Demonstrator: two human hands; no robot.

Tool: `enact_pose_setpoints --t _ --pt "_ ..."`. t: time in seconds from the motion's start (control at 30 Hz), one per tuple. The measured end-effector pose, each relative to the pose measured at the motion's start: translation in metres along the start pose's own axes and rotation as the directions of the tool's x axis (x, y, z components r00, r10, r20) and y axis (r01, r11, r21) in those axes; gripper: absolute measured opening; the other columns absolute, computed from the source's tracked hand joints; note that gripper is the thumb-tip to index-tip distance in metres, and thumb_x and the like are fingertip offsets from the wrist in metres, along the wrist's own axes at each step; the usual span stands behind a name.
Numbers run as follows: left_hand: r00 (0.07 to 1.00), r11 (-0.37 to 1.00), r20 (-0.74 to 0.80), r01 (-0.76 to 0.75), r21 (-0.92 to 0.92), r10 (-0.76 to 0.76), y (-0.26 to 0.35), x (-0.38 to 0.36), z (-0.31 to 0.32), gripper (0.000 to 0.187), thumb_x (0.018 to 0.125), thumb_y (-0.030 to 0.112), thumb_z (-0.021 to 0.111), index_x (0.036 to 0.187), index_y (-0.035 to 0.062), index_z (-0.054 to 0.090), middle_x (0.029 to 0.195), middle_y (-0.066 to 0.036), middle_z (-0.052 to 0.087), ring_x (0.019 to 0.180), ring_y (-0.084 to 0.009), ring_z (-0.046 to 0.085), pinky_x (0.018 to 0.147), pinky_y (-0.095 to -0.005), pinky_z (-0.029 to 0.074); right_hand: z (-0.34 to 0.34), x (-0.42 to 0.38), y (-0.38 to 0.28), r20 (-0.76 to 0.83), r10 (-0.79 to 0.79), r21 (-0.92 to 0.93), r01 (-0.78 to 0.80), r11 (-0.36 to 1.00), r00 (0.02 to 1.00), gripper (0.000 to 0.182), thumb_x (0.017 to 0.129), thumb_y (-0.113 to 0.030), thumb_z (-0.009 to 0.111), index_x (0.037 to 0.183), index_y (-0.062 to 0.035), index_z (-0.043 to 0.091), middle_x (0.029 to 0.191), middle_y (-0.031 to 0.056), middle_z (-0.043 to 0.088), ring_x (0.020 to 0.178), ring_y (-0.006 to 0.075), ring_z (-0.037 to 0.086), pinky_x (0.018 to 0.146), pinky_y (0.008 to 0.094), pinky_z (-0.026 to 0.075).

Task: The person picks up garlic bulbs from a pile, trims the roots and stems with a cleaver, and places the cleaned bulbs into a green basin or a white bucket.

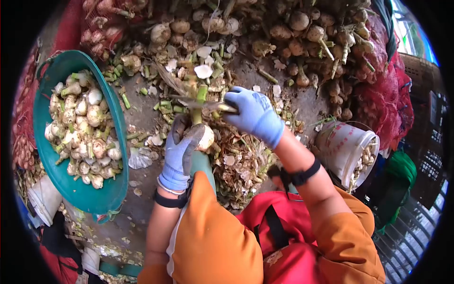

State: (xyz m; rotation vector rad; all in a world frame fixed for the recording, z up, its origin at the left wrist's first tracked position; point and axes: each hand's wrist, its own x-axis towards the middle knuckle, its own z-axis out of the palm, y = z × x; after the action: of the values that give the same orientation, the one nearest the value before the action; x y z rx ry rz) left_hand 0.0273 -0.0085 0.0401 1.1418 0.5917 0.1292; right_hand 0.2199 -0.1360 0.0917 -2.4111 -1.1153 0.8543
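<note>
My left hand [179, 151], in a light blue and grey knit glove, is closed around a garlic bulb [207, 138]. The bulb's thick green stem [202, 92] points up and away from me. My right hand [253, 113], gloved in the same way, grips a knife [213, 105]. Its blade is smeared by motion and lies across the stem just above my left fingers. Below the bulb are my knee and a green boot-like leg covering [203, 166]. Cut stem pieces and pale peels lie on the ground around both hands.
A teal basin [124, 156] of trimmed garlic bulbs [85, 128] stands at left. Untrimmed garlic [307, 35] is heaped at the far side. At right are a tipped white bucket [333, 144], red mesh sacks [383, 94] and a dark crate [423, 132]. Peelings [243, 161] pile before me.
</note>
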Motion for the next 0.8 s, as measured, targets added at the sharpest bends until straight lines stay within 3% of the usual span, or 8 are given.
enact_pose_setpoints --t 0.07,0.13,0.27,0.43,0.57,0.63,0.77,0.8 --pt "0.993 0.978 -0.107 -0.024 0.209 0.047 0.026 0.012 -0.005 0.036 0.097 0.024 0.054 0.126 0.0027 0.053 0.115 -0.008 0.061 0.108 -0.0188 0.061 0.089 -0.0327 0.053 0.0 0.013 0.049 0.218 0.269 -0.233 -0.218 0.948 0.938 0.028 0.078 -0.033 0.062 0.093 -0.0104 0.072 0.091 0.0167 0.07 0.09 0.0353 0.068 0.081 0.0433 0.053" --pt "0.975 0.981 -0.211 -0.109 -0.158 0.074 0.065 0.018 -0.01 0.036 0.097 0.029 0.054 0.125 0.0064 0.055 0.109 -0.005 0.062 0.091 -0.0124 0.059 0.072 -0.0292 0.053 -0.009 0.008 0.082 -0.132 0.086 -0.032 -0.091 0.995 0.987 0.023 0.08 -0.028 0.064 0.092 -0.0087 0.071 0.091 0.0141 0.066 0.085 0.0329 0.065 0.08 0.0402 0.053" --pt "0.923 0.243 0.245 0.175 -0.954 0.296 0.08 0.03 -0.05 0.047 0.096 0.048 0.054 0.128 0.0143 0.057 0.112 -0.005 0.065 0.063 -0.0081 0.035 0.053 -0.0211 0.029 -0.033 0.036 0.103 -0.533 0.141 0.371 0.081 0.925 0.834 0.022 0.082 -0.019 0.067 0.098 -0.0033 0.069 0.091 0.0097 0.061 0.08 0.0227 0.061 0.074 0.0325 0.05" --pt "0.923 0.805 -0.042 0.311 -0.506 -0.383 0.017 0.052 0.017 0.063 0.095 0.055 0.054 0.135 0.0071 0.049 0.126 -0.021 0.057 0.107 -0.03 0.062 0.091 -0.0391 0.054 0.005 0.04 0.071 -0.311 0.047 0.261 0.038 0.965 0.949 0.028 0.077 -0.024 0.069 0.095 -0.0019 0.066 0.091 0.0163 0.063 0.082 0.0318 0.062 0.075 0.0387 0.05" --pt "0.985 0.77 0.003 0.137 -0.623 -0.173 -0.021 0.041 0.006 0.038 0.096 0.006 0.054 0.134 0.0013 0.049 0.125 -0.011 0.06 0.112 -0.0199 0.061 0.098 -0.0317 0.049 0.036 -0.024 -0.01 0.223 -0.079 0.643 -0.086 0.761 0.972 0.028 0.077 -0.028 0.067 0.09 -0.0032 0.064 0.08 0.0204 0.06 0.08 0.0366 0.061 0.075 0.0417 0.05" --pt "0.997 0.985 0.051 0.069 -0.16 -0.061 -0.023 0.039 -0.015 0.043 0.088 0.001 0.063 0.13 0.0019 0.051 0.12 -0.011 0.063 0.108 -0.0207 0.063 0.094 -0.0333 0.052 0.034 -0.027 -0.009 0.141 -0.019 0.551 -0.062 0.832 0.99 0.031 0.079 -0.031 0.069 0.093 -0.0042 0.065 0.082 0.0195 0.06 0.084 0.0368 0.062 0.076 0.0422 0.05" --pt "0.994 0.978 0.061 0.105 -0.178 -0.096 0.004 0.023 0.001 0.051 0.081 -0.002 0.071 0.129 0.0027 0.052 0.12 -0.012 0.062 0.108 -0.02 0.062 0.095 -0.0334 0.052 0.002 -0.016 -0.008 -0.116 -0.08 0.084 0.09 0.992 0.99 0.03 0.077 -0.023 0.074 0.099 -0.006 0.063 0.102 0.0129 0.062 0.089 0.0325 0.064 0.075 0.0389 0.053" --pt "0.982 0.952 0.17 -0.133 0.276 0.088 -0.006 0.018 -0.006 0.052 0.086 0.011 0.07 0.132 0.0036 0.049 0.127 -0.012 0.059 0.114 -0.02 0.058 0.102 -0.0358 0.046 -0.002 -0.016 -0.013 -0.082 -0.15 -0.038 0.147 0.988 0.985 0.031 0.076 -0.024 0.073 0.099 -0.0064 0.062 0.106 0.0126 0.062 0.091 0.0334 0.064 0.075 0.0404 0.053"
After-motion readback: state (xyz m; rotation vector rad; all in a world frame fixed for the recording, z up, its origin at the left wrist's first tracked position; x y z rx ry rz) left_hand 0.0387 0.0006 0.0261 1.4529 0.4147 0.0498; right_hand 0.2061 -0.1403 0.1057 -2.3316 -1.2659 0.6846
